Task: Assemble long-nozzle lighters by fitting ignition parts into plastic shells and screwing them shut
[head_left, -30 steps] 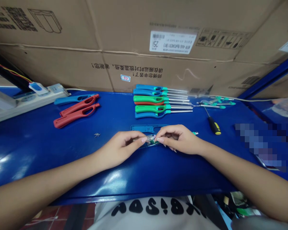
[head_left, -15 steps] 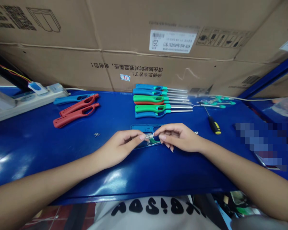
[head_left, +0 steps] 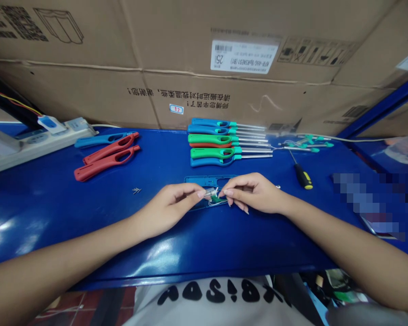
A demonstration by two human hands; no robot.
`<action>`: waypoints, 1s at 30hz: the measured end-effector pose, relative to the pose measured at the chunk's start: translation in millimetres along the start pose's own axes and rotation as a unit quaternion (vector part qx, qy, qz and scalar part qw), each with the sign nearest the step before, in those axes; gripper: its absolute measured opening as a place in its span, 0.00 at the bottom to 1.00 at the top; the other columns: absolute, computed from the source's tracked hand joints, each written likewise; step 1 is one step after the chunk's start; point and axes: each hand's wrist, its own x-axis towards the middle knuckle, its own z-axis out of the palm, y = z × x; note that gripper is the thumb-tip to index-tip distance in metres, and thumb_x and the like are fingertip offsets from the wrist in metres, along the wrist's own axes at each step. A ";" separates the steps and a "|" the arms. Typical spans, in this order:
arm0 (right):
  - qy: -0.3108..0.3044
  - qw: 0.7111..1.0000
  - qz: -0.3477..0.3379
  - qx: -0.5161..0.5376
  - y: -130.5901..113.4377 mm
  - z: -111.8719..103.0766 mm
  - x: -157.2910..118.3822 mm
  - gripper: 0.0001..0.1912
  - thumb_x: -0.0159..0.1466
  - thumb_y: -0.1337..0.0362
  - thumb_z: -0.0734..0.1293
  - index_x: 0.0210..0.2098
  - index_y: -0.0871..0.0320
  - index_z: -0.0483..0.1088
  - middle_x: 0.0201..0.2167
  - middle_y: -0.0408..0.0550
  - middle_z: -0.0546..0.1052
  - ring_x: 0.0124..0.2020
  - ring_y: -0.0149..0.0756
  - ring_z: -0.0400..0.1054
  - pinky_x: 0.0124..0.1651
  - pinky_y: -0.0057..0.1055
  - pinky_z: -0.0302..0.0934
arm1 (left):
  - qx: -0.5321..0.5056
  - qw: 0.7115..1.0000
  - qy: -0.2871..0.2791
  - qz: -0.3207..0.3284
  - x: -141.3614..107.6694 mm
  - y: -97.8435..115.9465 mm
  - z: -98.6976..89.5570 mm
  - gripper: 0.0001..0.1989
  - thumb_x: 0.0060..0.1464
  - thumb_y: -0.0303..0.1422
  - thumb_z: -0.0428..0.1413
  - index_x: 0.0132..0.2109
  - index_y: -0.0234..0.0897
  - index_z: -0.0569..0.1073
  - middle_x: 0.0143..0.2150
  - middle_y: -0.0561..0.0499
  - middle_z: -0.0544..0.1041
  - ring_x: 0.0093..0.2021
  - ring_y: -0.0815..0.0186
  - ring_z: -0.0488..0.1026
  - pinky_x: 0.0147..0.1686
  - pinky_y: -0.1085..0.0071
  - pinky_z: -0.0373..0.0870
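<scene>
Between thumb and fingers my left hand [head_left: 172, 206] pinches a small clear cylindrical part [head_left: 210, 193]. Just right of that part, my right hand [head_left: 255, 192] has its thumb and index finger pressed together; whatever they hold is too small to make out. Beneath both hands lies an opened blue lighter casing [head_left: 204, 179], with a green piece and thin white wires showing inside. The right hand covers the casing's right end.
Assembled lighters [head_left: 211, 152] with metal tubes lie behind the casing. Red and blue handles [head_left: 105, 168] are at left, near a power strip [head_left: 54, 138] and small screws [head_left: 136, 190]. A screwdriver [head_left: 303, 176] and green-tipped tubes [head_left: 309, 145] lie right. Cardboard [head_left: 177, 50] stands behind.
My right thumb and index finger have come closer together beside the clear part. My left hand has hardly moved and keeps its pinch.
</scene>
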 end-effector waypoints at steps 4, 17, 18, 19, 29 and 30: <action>0.006 0.999 0.009 -0.036 -0.8 -0.2 -0.9 0.17 0.65 0.50 0.69 0.39 0.60 0.77 0.25 0.42 0.74 0.17 0.22 0.63 0.17 0.20 0.59 | 0.008 1.000 -0.002 0.007 1.0 -0.7 0.2 0.17 0.64 0.45 0.51 0.40 0.37 0.77 0.25 0.56 0.65 0.26 0.69 0.56 0.26 0.74 0.55; 0.005 0.998 -0.011 -0.057 -1.9 -0.8 -1.2 0.15 0.65 0.53 0.70 0.37 0.60 0.76 0.24 0.40 0.72 0.19 0.23 0.60 0.21 0.23 0.56 | 0.003 1.000 -0.016 0.018 2.6 -3.4 -0.3 0.16 0.65 0.43 0.51 0.41 0.35 0.77 0.32 0.53 0.72 0.32 0.68 0.64 0.33 0.73 0.61; 0.004 0.998 -0.016 -0.059 -1.7 -1.0 -0.9 0.15 0.65 0.53 0.70 0.36 0.60 0.76 0.25 0.41 0.73 0.20 0.23 0.61 0.23 0.23 0.56 | 0.004 1.000 -0.015 0.019 2.8 -4.1 -0.4 0.16 0.65 0.43 0.51 0.42 0.35 0.78 0.33 0.53 0.74 0.33 0.67 0.65 0.34 0.73 0.62; 0.005 0.998 -0.022 -0.063 -1.4 -1.3 -0.6 0.14 0.64 0.54 0.70 0.36 0.60 0.76 0.26 0.42 0.73 0.21 0.24 0.61 0.24 0.24 0.57 | 0.006 1.000 -0.016 0.020 2.9 -4.7 -0.5 0.16 0.65 0.43 0.52 0.42 0.35 0.78 0.35 0.52 0.75 0.35 0.66 0.67 0.35 0.72 0.63; 0.007 0.997 -0.033 -0.074 -0.5 0.0 0.6 0.13 0.64 0.54 0.70 0.35 0.59 0.76 0.27 0.43 0.74 0.27 0.28 0.65 0.30 0.26 0.59 | 0.025 0.999 -0.019 0.022 3.0 -5.9 -0.2 0.18 0.64 0.44 0.51 0.44 0.36 0.79 0.38 0.50 0.79 0.37 0.63 0.72 0.39 0.69 0.67; 0.007 0.997 -0.033 -0.074 -0.3 0.1 0.6 0.14 0.64 0.54 0.69 0.35 0.59 0.76 0.27 0.43 0.74 0.27 0.29 0.65 0.30 0.27 0.59 | 0.027 0.999 -0.019 0.021 3.0 -5.5 0.0 0.18 0.64 0.44 0.51 0.44 0.36 0.79 0.39 0.50 0.80 0.38 0.63 0.72 0.39 0.69 0.67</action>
